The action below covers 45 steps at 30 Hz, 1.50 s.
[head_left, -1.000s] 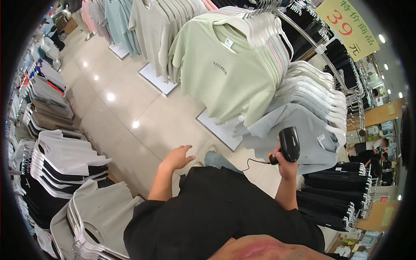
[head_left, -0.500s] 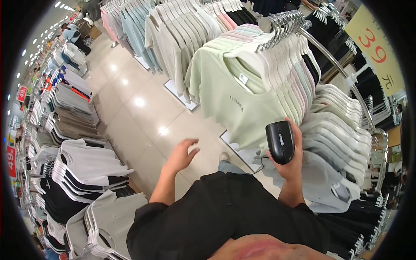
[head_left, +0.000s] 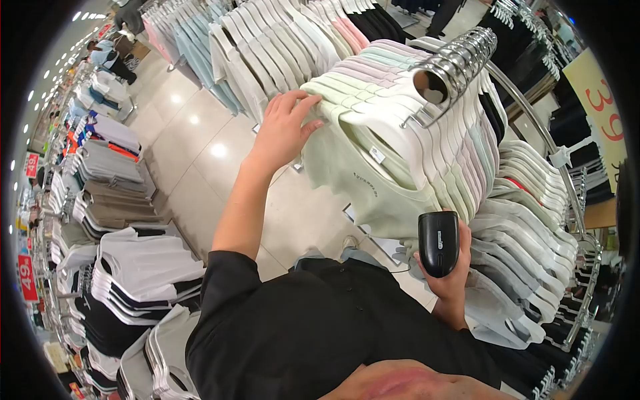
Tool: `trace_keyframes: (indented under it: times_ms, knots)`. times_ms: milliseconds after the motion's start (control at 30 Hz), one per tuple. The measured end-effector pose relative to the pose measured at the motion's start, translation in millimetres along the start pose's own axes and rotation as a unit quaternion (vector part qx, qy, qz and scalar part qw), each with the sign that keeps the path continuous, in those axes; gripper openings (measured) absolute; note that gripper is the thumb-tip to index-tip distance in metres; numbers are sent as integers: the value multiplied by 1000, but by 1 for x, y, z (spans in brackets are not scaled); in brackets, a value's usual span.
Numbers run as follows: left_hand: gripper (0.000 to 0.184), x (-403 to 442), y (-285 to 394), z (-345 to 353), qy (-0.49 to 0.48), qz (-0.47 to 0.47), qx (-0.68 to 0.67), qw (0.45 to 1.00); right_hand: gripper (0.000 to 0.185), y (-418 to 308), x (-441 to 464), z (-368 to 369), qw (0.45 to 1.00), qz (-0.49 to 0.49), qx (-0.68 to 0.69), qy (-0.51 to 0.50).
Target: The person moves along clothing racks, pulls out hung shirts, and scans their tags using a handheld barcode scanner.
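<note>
In my right hand [head_left: 449,285] is a black handheld barcode scanner [head_left: 439,244], its rounded head tilted up toward me and a thin cable trailing below. My left hand [head_left: 288,128] is raised at the shoulder of a light green T-shirt [head_left: 347,175], thumb apart from the fingers. The fingertips reach the shoulder's edge; whether they press on the cloth is unclear. This shirt hangs frontmost on a white hanger [head_left: 393,141], with small lettering on its chest and a white neck label [head_left: 377,155].
A chrome rail [head_left: 527,107] carries the shirts, its coiled hook end [head_left: 456,61] pointing toward me. Grey shirts [head_left: 513,247] hang at the right. More racks of clothes [head_left: 137,267] line the left, across the tiled floor [head_left: 193,160]. A yellow price sign [head_left: 597,110] stands at upper right.
My left hand has risen from over the floor to the green shirt's shoulder. The scanner in my right hand sits slightly lower and farther right in view. The view has shifted a little.
</note>
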<state>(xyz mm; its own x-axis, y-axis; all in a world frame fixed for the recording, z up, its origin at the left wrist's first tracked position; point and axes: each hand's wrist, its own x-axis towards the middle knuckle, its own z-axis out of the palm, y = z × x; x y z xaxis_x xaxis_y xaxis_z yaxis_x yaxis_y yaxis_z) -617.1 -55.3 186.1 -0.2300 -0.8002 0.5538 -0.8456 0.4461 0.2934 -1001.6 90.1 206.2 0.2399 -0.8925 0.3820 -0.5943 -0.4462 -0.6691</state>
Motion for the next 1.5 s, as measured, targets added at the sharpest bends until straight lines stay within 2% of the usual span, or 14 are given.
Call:
trace_keyframes:
  times_ms: [100, 267, 300, 367, 400, 467, 500, 700, 767, 867, 967, 1100, 1233, 1500]
  knots:
    - [43, 10, -18, -2, -9, 9, -22, 1000, 52, -6, 1, 12, 999, 45, 24, -1]
    - [33, 23, -46, 11, 2, 56, -142, 988, 42, -26, 9, 35, 998, 34, -46, 12]
    - [32, 25, -51, 12, 10, 89, -148, 985, 68, -16, -2, 42, 995, 89, -40, 19]
    - [31, 30, -56, 9, 25, 128, -167, 977, 46, -42, 3, 54, 990, 102, -47, 85]
    - [30, 32, -57, 5, 39, 140, -166, 975, 46, -50, 5, 57, 989, 104, -60, 92]
    - [30, 35, -58, -3, 51, 151, -177, 971, 61, -62, -1, 64, 974, 140, 34, 173]
    - [30, 39, -57, -8, 65, 160, -176, 969, 72, -57, -9, 61, 977, 149, 2, 155]
    - [30, 24, -52, -32, 63, 167, -206, 962, 70, -82, -34, 60, 970, 160, 27, 180]
    - [30, 12, -51, -37, 53, 166, -208, 963, 68, -97, -36, 57, 980, 154, -17, 123]
    - [31, -5, -43, -47, 23, 162, -195, 967, 64, -95, -47, 56, 979, 155, 17, 129]
    - [29, -21, -29, -58, 59, 176, -174, 967, 64, -90, -59, 49, 980, 145, 39, 132]
    - [30, -44, -9, -70, 41, 144, -180, 972, 70, -64, -79, 26, 991, 87, 56, 80]
    - [28, -71, 31, -83, 5, 81, -188, 979, 73, -52, -87, -8, 984, 97, 135, 59]
    - [28, -116, 89, -119, -61, -8, -127, 990, 97, 8, -101, -51, 983, 54, 177, 10]
